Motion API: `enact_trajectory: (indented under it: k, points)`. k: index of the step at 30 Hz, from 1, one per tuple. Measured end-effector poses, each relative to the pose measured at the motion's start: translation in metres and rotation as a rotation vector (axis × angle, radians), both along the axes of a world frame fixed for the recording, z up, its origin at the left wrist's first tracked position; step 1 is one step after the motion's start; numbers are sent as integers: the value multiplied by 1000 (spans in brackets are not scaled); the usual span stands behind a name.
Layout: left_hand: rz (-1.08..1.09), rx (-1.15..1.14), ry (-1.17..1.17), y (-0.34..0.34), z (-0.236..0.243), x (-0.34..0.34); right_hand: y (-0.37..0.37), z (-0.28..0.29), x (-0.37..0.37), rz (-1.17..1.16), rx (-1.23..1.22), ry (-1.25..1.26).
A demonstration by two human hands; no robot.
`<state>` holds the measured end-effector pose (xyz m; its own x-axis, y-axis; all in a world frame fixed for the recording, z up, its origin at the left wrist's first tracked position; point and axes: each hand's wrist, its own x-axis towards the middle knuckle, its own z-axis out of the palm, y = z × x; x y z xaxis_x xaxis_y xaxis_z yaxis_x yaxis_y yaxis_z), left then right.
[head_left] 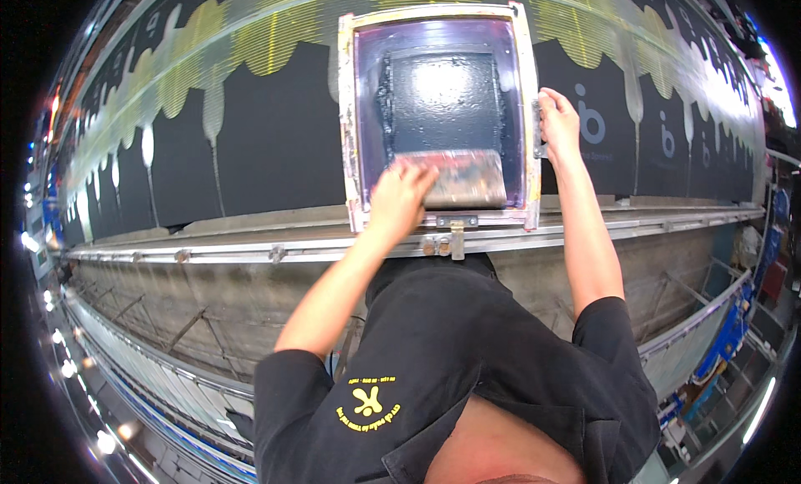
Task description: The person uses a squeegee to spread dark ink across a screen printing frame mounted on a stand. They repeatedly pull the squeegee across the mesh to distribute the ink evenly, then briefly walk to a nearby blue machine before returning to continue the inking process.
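Observation:
A printing screen (347, 108) in a pale, ink-smudged frame lies on the long table, with a thick patch of dark, glossy ink (442, 108) in its middle. My left hand (402, 196) holds a wide, smudged metal squeegee (467, 179) near the screen's lower edge, fingers over its left part. My right hand (559, 117) is closed on the screen's right side bar, near a small metal fitting. At the middle of the lower bar is a metal bracket (456, 242) over the rail.
The table holds dark panels (259, 133) with pale logos at the right and drip-shaped borders beside yellow striped strips (275, 25). A metal rail (626, 227) runs along the near edge in front of my body. Another long table (167, 359) with metal framing stands lower left.

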<state>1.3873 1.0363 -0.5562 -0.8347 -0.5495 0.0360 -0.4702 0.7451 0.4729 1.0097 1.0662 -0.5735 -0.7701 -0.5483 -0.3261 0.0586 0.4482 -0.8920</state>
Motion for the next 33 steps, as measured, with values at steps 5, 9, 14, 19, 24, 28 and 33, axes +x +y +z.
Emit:
enact_trajectory:
  k: [5, 9, 14, 19, 24, 28, 33]
  points:
    - [40, -5, 73, 35, 1, 29, -1, 8, 5, 5, -94, 126]
    - [91, 98, 76, 13, 15, 65, -16, 6, 42, -32, -184, 166]
    - [153, 66, -25, -48, 19, 166, -62, -41, 170, 17, -328, 149]
    - [165, 126, -92, -117, 17, 285, -114, -62, 306, 36, -248, 267]
    - [29, 150, -138, -164, 23, 356, -154, -59, 381, 33, 7, 252]
    - [-71, 161, -176, -222, 26, 347, -159, -54, 388, 19, 34, 242]
    - [-12, 63, -80, -336, 24, 280, -157, -58, 385, 36, 88, 231]
